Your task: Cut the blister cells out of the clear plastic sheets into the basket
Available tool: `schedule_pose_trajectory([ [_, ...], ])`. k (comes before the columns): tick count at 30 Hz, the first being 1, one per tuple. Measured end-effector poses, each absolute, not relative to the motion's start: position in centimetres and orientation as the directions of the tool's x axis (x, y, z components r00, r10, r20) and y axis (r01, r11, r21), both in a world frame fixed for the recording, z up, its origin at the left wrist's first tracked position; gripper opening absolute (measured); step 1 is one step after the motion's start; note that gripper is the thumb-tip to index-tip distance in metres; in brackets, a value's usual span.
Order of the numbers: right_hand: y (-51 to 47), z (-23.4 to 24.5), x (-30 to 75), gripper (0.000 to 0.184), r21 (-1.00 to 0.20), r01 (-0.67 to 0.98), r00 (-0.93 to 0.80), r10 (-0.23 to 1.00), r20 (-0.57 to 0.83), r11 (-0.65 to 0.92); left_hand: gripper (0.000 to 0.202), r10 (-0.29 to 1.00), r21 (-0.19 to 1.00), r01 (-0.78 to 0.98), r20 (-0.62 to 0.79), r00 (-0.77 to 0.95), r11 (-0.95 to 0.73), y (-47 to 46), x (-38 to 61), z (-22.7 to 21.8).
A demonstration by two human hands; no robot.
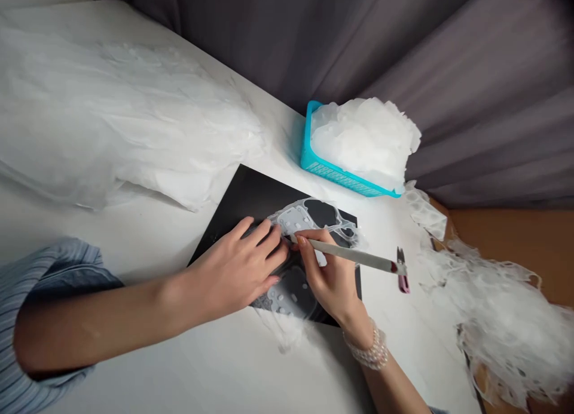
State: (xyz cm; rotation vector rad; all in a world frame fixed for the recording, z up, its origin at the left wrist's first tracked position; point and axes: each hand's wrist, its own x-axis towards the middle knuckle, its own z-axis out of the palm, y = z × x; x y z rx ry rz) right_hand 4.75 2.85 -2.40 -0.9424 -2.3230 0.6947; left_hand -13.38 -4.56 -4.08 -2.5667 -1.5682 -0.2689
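Note:
My left hand (244,258) lies palm down with its fingers spread, pressing a clear, thin film sheet (291,217) against a black mat (237,193). Whitish shapes with small raised-looking spots show on the sheet, and its upper right part is cut into loops. In my right hand (329,267) is a long, pale, pen-like tool (359,254), pinched near its dark tip. That tip meets the sheet beside my left fingertips. The exact kind of tool cannot be told. A second patterned area (289,294) lies below, partly covered by my hands.
A turquoise basket (341,178) heaped with translucent cut pieces (365,139) stands behind the mat. Small pink-handled snips (402,270) lie at right. Tangled film scraps (511,318) hang over the table's right edge. Translucent sheets (134,115) are piled at left, below a grey curtain (269,37).

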Motion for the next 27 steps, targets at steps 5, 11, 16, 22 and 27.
schedule_pose_trajectory([
  [5,2.8,-2.5,4.5,0.010,-0.548,0.495,-0.648,0.707,0.284,0.674,0.048,0.853,-0.018,0.887,0.264,0.449,-0.462,-5.0,-13.3,-4.7],
  [11,2.9,-2.6,4.3,0.009,-0.476,0.490,-0.662,0.667,0.343,0.730,0.047,0.844,-0.038,0.881,0.269,0.463,-0.471,-5.2,-13.2,-4.9],
  [16,2.9,-2.6,3.9,0.009,-0.420,0.490,-0.682,0.636,0.361,0.763,0.047,0.840,-0.046,0.880,0.277,0.466,-0.473,-5.2,-13.3,-4.7],
  [22,2.2,-2.1,4.2,0.009,-0.374,0.527,-0.690,0.641,0.335,0.763,0.048,0.836,-0.048,0.880,0.292,0.464,-0.472,-5.2,-13.3,-4.6],
  [27,1.9,-2.1,4.6,0.010,-0.359,0.525,-0.689,0.633,0.354,0.772,0.049,0.833,-0.057,0.875,0.284,0.476,-0.481,-5.1,-13.3,-4.7],
])
